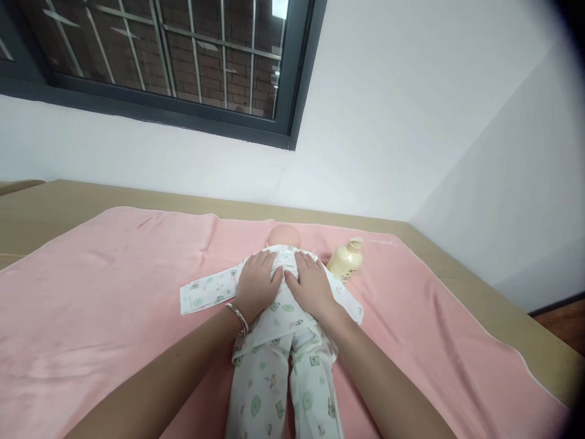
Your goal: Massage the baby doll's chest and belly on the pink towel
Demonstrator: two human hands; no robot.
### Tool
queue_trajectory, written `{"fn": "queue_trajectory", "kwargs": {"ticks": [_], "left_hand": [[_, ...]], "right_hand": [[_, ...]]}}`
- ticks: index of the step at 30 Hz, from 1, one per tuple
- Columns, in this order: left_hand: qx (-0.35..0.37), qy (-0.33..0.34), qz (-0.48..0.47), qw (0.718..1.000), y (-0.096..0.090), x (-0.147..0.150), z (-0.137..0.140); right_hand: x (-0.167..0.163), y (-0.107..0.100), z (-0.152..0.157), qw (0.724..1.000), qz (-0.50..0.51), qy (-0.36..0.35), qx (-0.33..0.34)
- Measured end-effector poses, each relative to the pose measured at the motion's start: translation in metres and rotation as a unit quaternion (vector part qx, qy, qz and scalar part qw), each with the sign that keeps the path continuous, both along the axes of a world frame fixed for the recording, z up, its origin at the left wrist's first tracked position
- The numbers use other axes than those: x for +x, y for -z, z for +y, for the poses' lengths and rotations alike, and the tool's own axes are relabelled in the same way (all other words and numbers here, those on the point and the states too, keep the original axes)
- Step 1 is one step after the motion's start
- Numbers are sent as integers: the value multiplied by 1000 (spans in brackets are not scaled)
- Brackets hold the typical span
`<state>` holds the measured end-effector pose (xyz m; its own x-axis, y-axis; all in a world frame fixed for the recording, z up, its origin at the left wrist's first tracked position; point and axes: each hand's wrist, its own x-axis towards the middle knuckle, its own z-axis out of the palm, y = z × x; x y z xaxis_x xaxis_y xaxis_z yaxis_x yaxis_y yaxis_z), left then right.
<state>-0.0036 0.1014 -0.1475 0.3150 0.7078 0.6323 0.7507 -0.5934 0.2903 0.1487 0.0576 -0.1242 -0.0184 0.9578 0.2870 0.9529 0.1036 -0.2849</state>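
Observation:
A baby doll (pixel 284 235) in white pyjamas with a green and pink print lies on a pink blanket (pixel 150 268), its head toward the wall. Both palms rest on the upper part of the pyjama top (pixel 281 305). My left hand (pixel 258 281) lies flat on the left side, fingers stretched out, a silver bangle at the wrist. On the right side my right hand (pixel 312 285) lies the same way, the two thumbs almost meeting. The sleeves stretch out to either side. Below the top run the patterned trousers (pixel 260 390). Most of the doll's head and its face are hidden.
A cream pump bottle (pixel 346 261) stands tilted in view on the blanket, just right of the doll's shoulder. The blanket covers a wooden table (pixel 228 207), which meets a white wall (pixel 365 122). Above is a dark-framed barred window (pixel 183 61).

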Motion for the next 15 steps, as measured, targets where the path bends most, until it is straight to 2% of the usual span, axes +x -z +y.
{"fn": "queue_trajectory", "kwargs": {"ticks": [15], "left_hand": [[-13, 2, -2, 1000, -1, 0, 0]], "right_hand": [[1, 0, 0, 1000, -11, 7, 2]]}}
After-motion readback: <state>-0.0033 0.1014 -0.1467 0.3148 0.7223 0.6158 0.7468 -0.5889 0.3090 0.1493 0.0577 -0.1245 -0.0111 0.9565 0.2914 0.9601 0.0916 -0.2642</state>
